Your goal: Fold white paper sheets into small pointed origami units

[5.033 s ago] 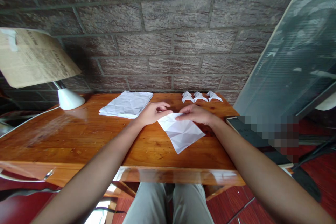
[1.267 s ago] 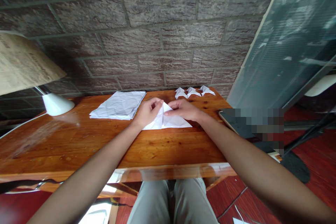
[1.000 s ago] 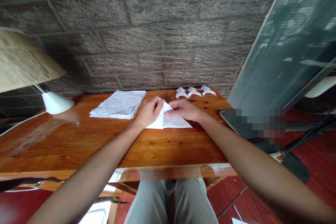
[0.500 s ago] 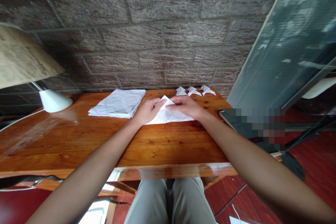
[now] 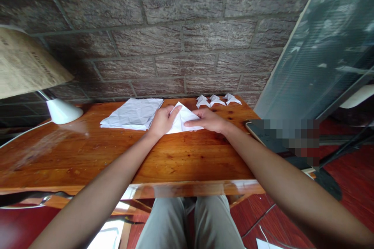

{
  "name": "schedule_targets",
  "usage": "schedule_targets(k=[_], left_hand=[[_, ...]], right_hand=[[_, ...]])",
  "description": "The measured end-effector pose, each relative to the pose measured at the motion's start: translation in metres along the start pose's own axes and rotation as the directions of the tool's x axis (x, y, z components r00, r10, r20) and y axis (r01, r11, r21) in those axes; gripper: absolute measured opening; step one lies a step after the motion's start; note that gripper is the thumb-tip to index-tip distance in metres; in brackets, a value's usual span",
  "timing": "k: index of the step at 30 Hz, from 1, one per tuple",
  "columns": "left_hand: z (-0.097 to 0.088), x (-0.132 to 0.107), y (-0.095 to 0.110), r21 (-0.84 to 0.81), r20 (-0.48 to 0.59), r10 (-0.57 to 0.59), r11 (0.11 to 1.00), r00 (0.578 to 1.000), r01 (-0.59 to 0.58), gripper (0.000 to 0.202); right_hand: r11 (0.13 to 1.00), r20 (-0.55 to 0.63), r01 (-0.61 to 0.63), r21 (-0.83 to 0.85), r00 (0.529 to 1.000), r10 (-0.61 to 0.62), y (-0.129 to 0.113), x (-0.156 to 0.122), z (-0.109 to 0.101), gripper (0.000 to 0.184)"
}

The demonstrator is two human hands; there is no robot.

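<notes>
A folded sheet of white paper point(image 5: 180, 121), triangular with its point toward the wall, is held between both hands just over the wooden table. My left hand point(image 5: 164, 120) grips its left side, thumb lying on the upper face. On the right side my right hand point(image 5: 210, 120) pinches the paper, its thumb across the front and the other fingers partly hidden behind. A stack of creased white sheets point(image 5: 131, 113) lies just left of my left hand. Beyond my right hand, three small folded paper pieces point(image 5: 216, 100) stand in a row near the wall.
A lamp with a white base point(image 5: 64, 111) and a paper-like shade point(image 5: 27, 66) stands at the left of the table point(image 5: 187, 163). On the right lies a dark flat object point(image 5: 263, 134), partly pixelated. A brick wall point(image 5: 181, 42) rises behind the table.
The folded paper has shifted slightly up and left and is tilted. My right hand has moved down its right side, away from the top point, and the paper's outline looks narrower.
</notes>
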State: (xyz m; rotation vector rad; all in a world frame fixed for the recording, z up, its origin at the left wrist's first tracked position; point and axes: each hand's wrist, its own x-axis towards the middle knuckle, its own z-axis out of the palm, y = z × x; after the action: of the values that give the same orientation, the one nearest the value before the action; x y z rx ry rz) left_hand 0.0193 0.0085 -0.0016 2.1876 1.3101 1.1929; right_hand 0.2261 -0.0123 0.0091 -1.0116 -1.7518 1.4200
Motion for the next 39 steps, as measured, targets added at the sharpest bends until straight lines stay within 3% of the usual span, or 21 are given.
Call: schedule_targets(k=[4, 7, 10, 13, 15, 18, 30, 39], left_hand=[[0.001, 0.000, 0.001, -0.098, 0.044, -0.047, 0.994, 0.998, 0.051, 0.053], [-0.002, 0.001, 0.004, -0.291, 0.202, -0.104, 0.943, 0.974, 0.161, 0.054], [-0.009, 0.000, 0.006, -0.392, 0.426, -0.180, 0.846, 0.887, 0.360, 0.056], [-0.013, 0.000, 0.004, -0.388, 0.535, -0.242, 0.780, 0.809, 0.490, 0.057], [-0.014, -0.001, 0.002, -0.369, 0.539, -0.284, 0.766, 0.793, 0.526, 0.054], [-0.013, -0.001, 0.001, -0.377, 0.513, -0.306, 0.759, 0.802, 0.531, 0.049], [-0.010, -0.001, 0.002, -0.363, 0.495, -0.247, 0.812, 0.833, 0.456, 0.046], [-0.013, 0.000, -0.002, -0.306, 0.547, -0.216, 0.848, 0.809, 0.433, 0.052]], right_hand=[[1.000, -0.012, -0.006, 0.006, 1.000, 0.006, 0.002, 0.001, -0.001, 0.044], [0.999, -0.019, -0.013, 0.036, 1.000, 0.014, 0.005, 0.002, -0.003, 0.044], [0.998, -0.036, -0.025, 0.065, 0.999, 0.027, 0.008, 0.003, -0.006, 0.043], [0.998, -0.046, -0.050, 0.043, 0.998, 0.052, 0.010, 0.003, -0.007, 0.042], [0.998, -0.039, -0.057, 0.026, 0.998, 0.058, 0.010, 0.003, -0.008, 0.042], [0.999, -0.021, -0.051, 0.015, 0.998, 0.052, 0.008, 0.001, -0.008, 0.041], [0.981, -0.027, -0.121, -0.152, 0.993, 0.119, 0.007, 0.002, -0.011, 0.038], [0.969, -0.049, -0.132, -0.211, 0.991, 0.125, 0.004, 0.001, -0.011, 0.040]])
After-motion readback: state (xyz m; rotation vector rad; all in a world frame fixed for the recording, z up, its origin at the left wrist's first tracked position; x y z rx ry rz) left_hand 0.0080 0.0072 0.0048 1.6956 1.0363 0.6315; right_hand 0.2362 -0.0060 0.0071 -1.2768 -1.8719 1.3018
